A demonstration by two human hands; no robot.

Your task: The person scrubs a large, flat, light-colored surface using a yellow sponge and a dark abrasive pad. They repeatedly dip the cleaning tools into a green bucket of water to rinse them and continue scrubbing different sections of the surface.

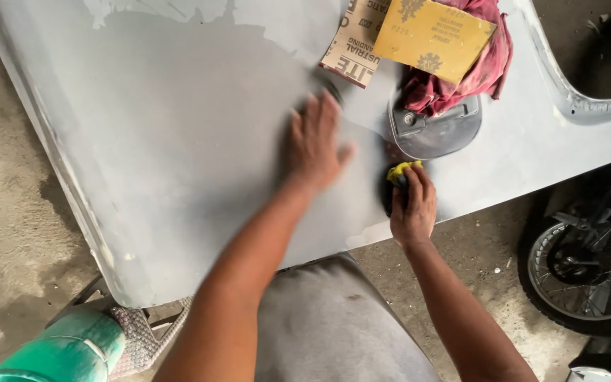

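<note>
two printed sandpaper sheets (pixel 390 35) lie at the top of the grey panel (pixel 164 141). the mustard-yellow sheet (pixel 433 35), a tilted rectangle with dark marks at its corners, rests on a red rag (pixel 475 78). the tan sheet (pixel 351 46) beside it, partly under the yellow one, carries dark lettering on its back.

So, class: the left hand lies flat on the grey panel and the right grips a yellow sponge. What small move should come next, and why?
Probably bring the yellow sponge in the right hand leftward onto the patch beside the left hand. The left hand is blurred, flat on the grey panel, and the sponge sits near the panel's edge.
</note>
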